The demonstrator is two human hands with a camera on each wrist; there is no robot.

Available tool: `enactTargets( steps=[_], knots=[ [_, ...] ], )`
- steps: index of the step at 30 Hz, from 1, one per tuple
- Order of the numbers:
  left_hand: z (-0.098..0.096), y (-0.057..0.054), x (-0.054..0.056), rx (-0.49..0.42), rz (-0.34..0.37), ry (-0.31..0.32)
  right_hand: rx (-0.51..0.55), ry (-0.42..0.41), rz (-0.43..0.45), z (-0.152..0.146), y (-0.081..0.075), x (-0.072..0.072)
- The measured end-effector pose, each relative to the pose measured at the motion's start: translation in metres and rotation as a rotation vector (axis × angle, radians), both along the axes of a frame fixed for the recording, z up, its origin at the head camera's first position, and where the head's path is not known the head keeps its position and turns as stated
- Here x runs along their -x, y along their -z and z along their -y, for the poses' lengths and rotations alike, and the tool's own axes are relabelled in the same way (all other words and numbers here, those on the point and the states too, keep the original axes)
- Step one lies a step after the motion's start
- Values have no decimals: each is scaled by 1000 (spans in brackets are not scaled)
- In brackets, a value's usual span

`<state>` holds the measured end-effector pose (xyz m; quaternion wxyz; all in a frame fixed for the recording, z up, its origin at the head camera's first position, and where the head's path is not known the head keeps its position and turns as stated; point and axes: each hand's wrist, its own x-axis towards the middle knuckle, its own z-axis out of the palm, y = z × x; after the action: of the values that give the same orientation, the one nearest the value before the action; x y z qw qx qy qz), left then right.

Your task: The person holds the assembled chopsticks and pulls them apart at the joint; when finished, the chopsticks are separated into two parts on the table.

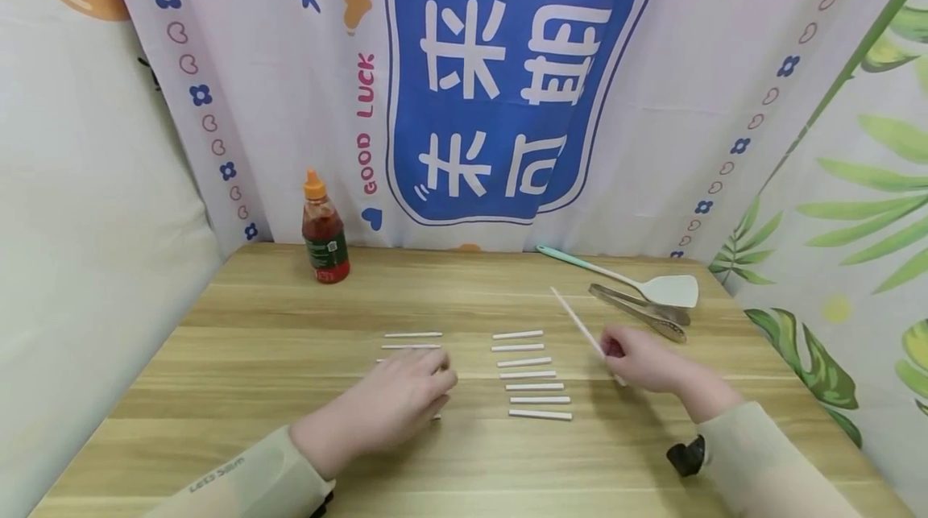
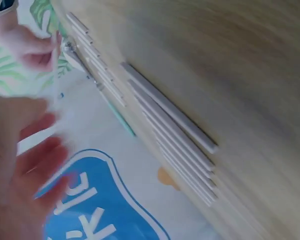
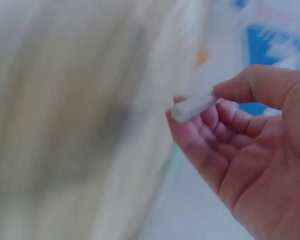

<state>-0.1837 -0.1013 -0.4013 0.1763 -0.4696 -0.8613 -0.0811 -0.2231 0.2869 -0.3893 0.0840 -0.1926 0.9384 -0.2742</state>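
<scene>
My right hand [image 1: 641,358] pinches a slim white stick [image 1: 576,322] between thumb and fingers, the stick slanting up and to the left. In the right wrist view one blunt end of that stick [image 3: 194,107] shows beside the fingertips. My left hand [image 1: 391,397], its fingers loosely bent and empty, is over the left column of white sticks [image 1: 412,346], hiding part of it in the head view. Several of these sticks [image 2: 172,110] lie side by side in the left wrist view. Between the hands runs a second column of several white sticks [image 1: 534,387], roughly parallel.
At the back left of the wooden table [image 1: 239,373] stands a red sauce bottle [image 1: 326,240] with an orange cap. Metal tongs [image 1: 641,311] and a pale green-handled spatula [image 1: 667,290] lie at the back right. A printed cloth [image 1: 312,123] hangs behind the table.
</scene>
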Motion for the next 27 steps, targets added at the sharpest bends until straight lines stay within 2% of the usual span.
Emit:
enactTargets(
  steps=[3,5,7,9,14,19,23,25,27],
  knots=[
    [-7,-8,-1,-129,-142,35,65,-179,-33,36,-23,-16],
    [-12,-16,-2,-182,-231,64,81,-283,-38,59,-37,-29],
    [-18,-22,-3,-192,-317,88,97,-373,-33,78,-47,-40],
    [-21,-24,-4,-169,-365,114,100,-424,-34,92,-52,-49],
    [-23,-16,-3,-143,-363,160,112,-442,-83,106,-49,-57],
    [-20,-10,-2,-136,-314,142,83,-429,-222,113,-37,-59],
    [-16,-13,0,-125,-249,119,62,-444,-390,118,-32,-55],
    [-13,-17,0,-140,-239,116,73,-459,-448,120,-32,-52],
    [-10,-23,-1,-162,-258,126,89,-481,-492,123,-33,-51]
  ],
)
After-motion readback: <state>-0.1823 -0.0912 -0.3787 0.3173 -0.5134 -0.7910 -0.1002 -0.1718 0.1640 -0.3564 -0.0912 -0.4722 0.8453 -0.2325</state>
